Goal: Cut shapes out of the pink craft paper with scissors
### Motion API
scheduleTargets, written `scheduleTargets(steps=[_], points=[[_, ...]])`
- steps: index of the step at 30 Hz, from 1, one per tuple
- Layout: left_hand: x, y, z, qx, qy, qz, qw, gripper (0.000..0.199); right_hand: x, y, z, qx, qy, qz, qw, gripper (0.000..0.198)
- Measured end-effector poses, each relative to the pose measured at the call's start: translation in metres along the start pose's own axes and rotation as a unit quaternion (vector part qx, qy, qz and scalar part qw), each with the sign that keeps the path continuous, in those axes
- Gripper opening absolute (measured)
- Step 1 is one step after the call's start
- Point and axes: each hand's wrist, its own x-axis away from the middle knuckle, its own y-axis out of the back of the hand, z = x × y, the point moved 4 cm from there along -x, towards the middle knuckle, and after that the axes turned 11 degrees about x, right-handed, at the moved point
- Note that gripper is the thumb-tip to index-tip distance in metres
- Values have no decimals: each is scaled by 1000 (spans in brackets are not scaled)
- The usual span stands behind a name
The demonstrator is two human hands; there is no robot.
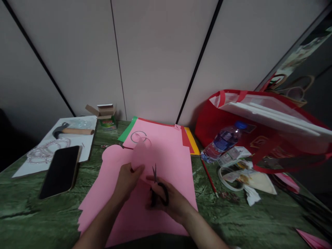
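My left hand [129, 180] pinches the lower edge of a small pink paper piece [142, 157] with a rounded outline, held up over larger pink sheets. My right hand [168, 200] has its fingers in the handles of a pair of black-handled scissors [155, 173]. The scissor blades point up and away from me, slightly apart, just right of the paper piece. Beneath both hands lie the large pink sheets [176, 214], one with scalloped cut edges on the left. Beyond the paper piece, two thin rings [138, 136] rest on the pink stack.
To the left are a black phone [61, 171], a hammer [75, 131] and beaded strands on white paper [86, 148]; a small open box [107, 119] stands behind. To the right are a red pencil [209, 178], a water bottle [223, 141] and a red bag [233, 114].
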Motion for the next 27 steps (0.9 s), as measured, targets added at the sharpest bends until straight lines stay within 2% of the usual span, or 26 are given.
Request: scheduleTargets(steps=[2,5,10,13,16,21,24,27], points=[[0,-4,5,46,49,36,997,25,-3,3,0,27,26,-27,999,50],[1,-7,8,102,96,65,988,21,-6,7,7,97,111,-81,986,42],[1,-5,9,158,91,66,981,21,-6,15,15,143,151,-163,965,53],[1,-6,10,206,83,68,973,25,-5,15,16,167,163,-169,958,54],[0,-8,9,237,67,71,967,25,-4,12,15,176,162,-142,961,47],[4,-13,1,246,41,110,962,16,-3,6,13,101,151,-103,978,36],[7,-17,-4,224,-1,175,959,20,-3,10,15,2,158,-127,979,29],[7,-18,-6,169,-55,192,965,18,-4,18,16,-95,160,-170,968,33]])
